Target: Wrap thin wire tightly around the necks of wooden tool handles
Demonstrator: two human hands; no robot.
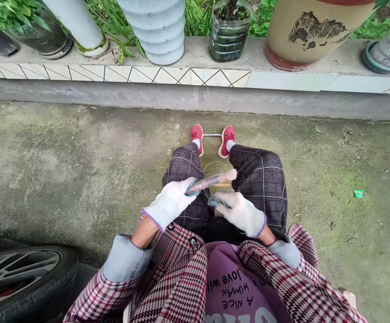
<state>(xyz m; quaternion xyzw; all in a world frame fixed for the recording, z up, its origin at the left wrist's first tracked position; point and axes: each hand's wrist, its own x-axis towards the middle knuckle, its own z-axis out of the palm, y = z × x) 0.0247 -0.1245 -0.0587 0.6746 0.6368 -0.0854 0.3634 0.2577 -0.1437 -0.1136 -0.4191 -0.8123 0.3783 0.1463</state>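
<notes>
My left hand (173, 202), in a white knit glove with a purple cuff, is closed around the lower end of a short wooden stick (216, 179). Thin wire (199, 185) is coiled around the stick beside my fingers. The stick's far end points up and right, slightly blurred. My right hand (243, 213), gloved alike, has its fingers curled in below the stick; what they hold is hidden. A fine wire loop (215, 163) arches above the stick. Behind the stick shows a thin yellowish strip (224, 185). Between my red shoes lies a thin rod (212, 135) with something wound around its middle.
A low tiled ledge (201, 77) runs across the front, bearing a white ribbed pot (154, 31), a cut plastic bottle planter (229, 38) and a tan pot (311, 33). At lower left is a car wheel (23, 278). A green wrapper (358, 193) lies on the concrete floor (80, 152).
</notes>
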